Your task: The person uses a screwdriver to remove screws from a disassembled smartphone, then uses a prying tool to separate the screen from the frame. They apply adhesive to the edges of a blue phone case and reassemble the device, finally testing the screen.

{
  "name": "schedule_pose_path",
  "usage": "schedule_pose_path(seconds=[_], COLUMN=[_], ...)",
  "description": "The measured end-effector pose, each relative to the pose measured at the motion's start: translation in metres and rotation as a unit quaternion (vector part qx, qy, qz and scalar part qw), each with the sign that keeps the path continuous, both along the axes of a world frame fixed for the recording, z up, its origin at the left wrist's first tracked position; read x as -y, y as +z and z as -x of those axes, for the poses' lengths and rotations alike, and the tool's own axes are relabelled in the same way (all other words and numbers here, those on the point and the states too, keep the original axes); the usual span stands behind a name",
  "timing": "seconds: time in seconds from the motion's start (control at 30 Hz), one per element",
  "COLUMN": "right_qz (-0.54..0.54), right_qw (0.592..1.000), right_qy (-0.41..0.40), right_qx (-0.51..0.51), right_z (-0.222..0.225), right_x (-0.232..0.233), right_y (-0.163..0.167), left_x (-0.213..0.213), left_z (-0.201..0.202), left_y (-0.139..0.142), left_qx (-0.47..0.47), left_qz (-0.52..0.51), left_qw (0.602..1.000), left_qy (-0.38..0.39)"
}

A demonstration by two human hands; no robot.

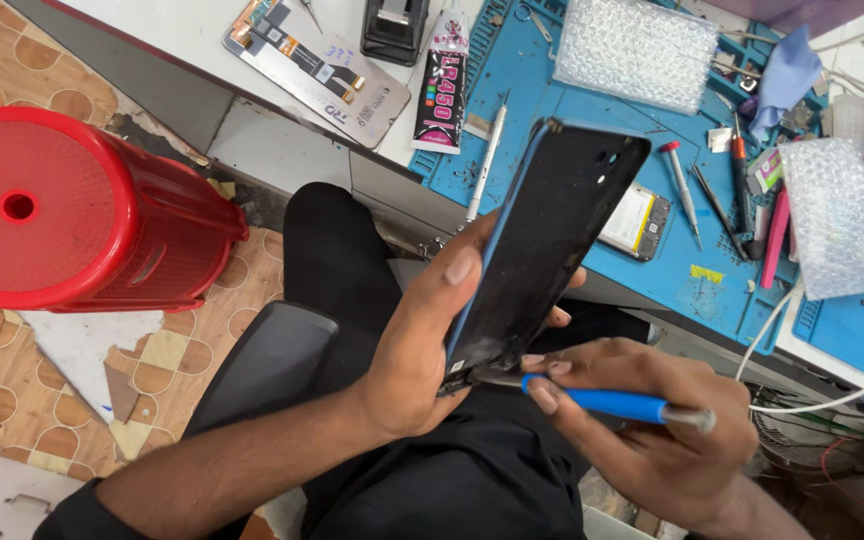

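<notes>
Right, counts: one phone back cover, one blue-handled tool, two hands at work, two sheets of bubble wrap, one glue tube, one red stool.
Left hand: clasped around the cover's lower half, thumb pressed along its blue edge, fingertips peeking out on the far side.
Right hand: pinching the tool, forefinger and thumb right up at the front of the handle.
Cover position: held up over the lap, tilted, its lower end down between both hands, camera cut-outs at the top, well clear of the tabletop.
Tool position: lying almost level, its metal tip touching the cover's bottom corner, just beside the left palm.
Cover material: thin, flat, rectangular, dark glossy inside with smudgy residue, blue rim.
Tool material: smooth blue plastic grip, silver metal at both ends.
Bubble wrap: one sheet at the top of the blue work mat, another on the right, both clear and knobbly.
Glue tube: black and pink, soft-sided, lying at the mat's left edge.
Open phone: flat on the mat behind the cover, battery showing.
Stool: red plastic, round, ribbed top, on the patterned floor tiles.
</notes>
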State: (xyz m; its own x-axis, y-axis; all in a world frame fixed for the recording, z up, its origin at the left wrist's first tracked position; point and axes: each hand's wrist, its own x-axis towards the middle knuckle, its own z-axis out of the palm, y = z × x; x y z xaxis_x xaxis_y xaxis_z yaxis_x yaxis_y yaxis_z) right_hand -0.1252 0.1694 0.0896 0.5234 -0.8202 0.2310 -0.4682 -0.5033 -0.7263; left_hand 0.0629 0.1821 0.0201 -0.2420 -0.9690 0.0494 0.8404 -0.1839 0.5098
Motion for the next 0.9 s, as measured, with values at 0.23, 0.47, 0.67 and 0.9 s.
schedule_pose_path(seconds=[0.23, 0.47, 0.67, 0.9], right_qz=[0.052, 0.046, 0.259, 0.267], right_qw=[0.974, 0.952, 0.957, 0.956], right_qy=[0.216, 0.301, 0.121, 0.112], right_qx=[0.045, -0.023, -0.043, 0.048], right_z=[-0.018, -0.002, -0.006, -0.009], right_x=[0.014, 0.016, 0.026, 0.034], right_y=[0.012, 0.024, 0.004, 0.001], left_x=[0.004, 0.005, 0.0, 0.0], left_z=[0.002, -0.001, 0.004, 0.004], left_y=[-0.009, -0.01, -0.006, -0.003], left_qx=[-0.242, -0.371, -0.365, -0.304], left_qz=[-0.095, -0.078, -0.219, -0.136], left_qw=[0.957, 0.907, 0.889, 0.924], left_qy=[-0.129, -0.181, -0.17, -0.188])
